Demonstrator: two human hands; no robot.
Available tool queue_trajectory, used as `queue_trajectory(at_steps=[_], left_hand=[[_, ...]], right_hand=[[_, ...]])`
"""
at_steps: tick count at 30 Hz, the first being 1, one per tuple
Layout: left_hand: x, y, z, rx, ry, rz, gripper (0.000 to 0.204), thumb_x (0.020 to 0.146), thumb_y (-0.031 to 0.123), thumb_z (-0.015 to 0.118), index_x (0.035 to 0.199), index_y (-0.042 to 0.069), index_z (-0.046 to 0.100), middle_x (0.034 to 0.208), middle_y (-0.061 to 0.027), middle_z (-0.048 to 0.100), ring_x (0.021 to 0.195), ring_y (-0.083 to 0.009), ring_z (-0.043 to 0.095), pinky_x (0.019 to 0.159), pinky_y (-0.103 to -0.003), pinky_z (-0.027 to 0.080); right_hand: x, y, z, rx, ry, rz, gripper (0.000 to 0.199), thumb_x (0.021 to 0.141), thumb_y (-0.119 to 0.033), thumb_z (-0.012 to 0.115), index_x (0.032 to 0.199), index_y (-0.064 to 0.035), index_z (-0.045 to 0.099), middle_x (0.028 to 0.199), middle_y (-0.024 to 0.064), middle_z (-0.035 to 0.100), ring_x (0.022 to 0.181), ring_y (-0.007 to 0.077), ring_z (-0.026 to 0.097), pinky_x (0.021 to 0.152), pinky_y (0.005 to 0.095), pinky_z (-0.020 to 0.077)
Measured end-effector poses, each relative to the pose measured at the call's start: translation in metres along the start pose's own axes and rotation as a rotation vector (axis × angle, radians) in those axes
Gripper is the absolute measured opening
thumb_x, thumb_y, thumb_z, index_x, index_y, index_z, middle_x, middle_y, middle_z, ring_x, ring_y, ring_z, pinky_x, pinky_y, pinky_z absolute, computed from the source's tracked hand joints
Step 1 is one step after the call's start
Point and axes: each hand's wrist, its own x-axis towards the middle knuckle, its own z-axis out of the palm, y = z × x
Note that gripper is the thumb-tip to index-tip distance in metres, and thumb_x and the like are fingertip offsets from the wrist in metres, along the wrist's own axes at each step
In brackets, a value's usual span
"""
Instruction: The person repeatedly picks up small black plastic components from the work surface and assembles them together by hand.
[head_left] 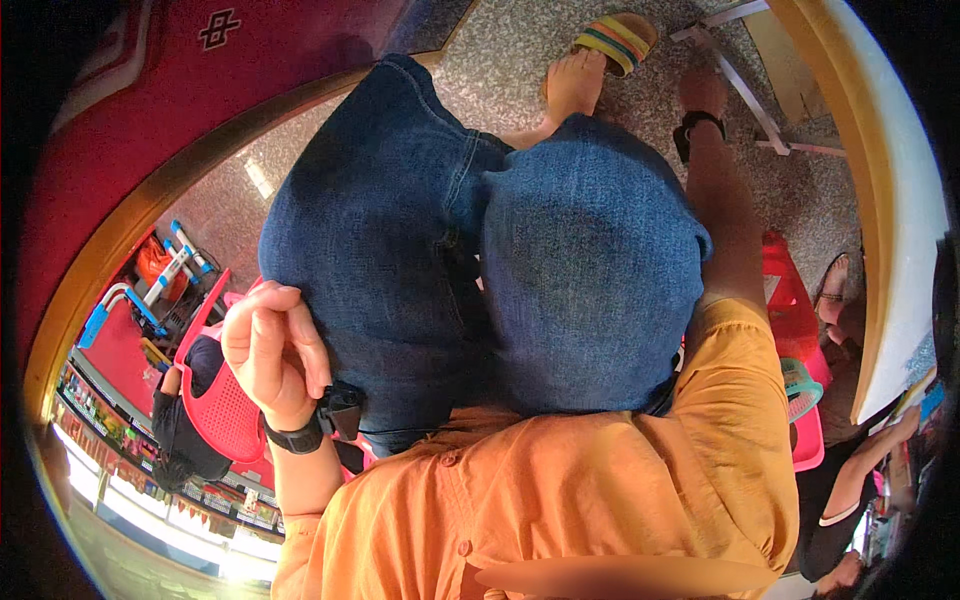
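Note:
My left hand (272, 350) rests beside my left thigh, palm turned up, with its fingers loosely bent and a little apart. Nothing shows in it. A black wristband (297, 437) with a small dark box (343, 410) sits on that wrist. My right arm reaches down past my right knee. At its end my right hand (703, 92) is in shadow near the floor, close to a metal table leg (740, 90); its fingers are too dim to make out. A dark band (688, 130) circles the right wrist. Blue jeans (590, 260) cover my bent legs.
A bare foot (575, 85) is by a striped slipper (618, 42) on the speckled floor (500, 40). A red table (200, 90) curves along the left, a pale tabletop (915, 200) along the right. Behind me are a pink chair (222, 410) with a seated person and a red stool (788, 285).

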Motion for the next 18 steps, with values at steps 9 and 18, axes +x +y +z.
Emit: queue_trajectory(at_steps=[9,18], left_hand=[[0.013,-0.008,-0.001,-0.004,-0.03,0.003,0.03,0.104,0.019,0.043,0.11,-0.006,0.059,0.06,-0.0133,0.054,0.03,-0.0116,0.036,0.029,-0.021,0.027],[0.006,0.0,-0.017,0.078,0.068,-0.029,0.032,0.105,0.021,0.043,0.112,-0.005,0.059,0.064,-0.0123,0.054,0.029,-0.0122,0.034,0.029,-0.022,0.026]], right_hand=[[0.036,0.111,0.05,0.731,0.362,0.56,0.046,0.095,-0.05,0.054,0.106,-0.0089,0.071,0.09,0.0131,0.072,0.076,0.0293,0.069,0.067,0.0467,0.0572],[0.015,0.049,0.006,0.011,0.06,0.259,0.046,0.095,-0.043,0.057,0.136,-0.0215,0.054,0.106,0.0115,0.071,0.084,0.0324,0.069,0.074,0.0491,0.0552]])
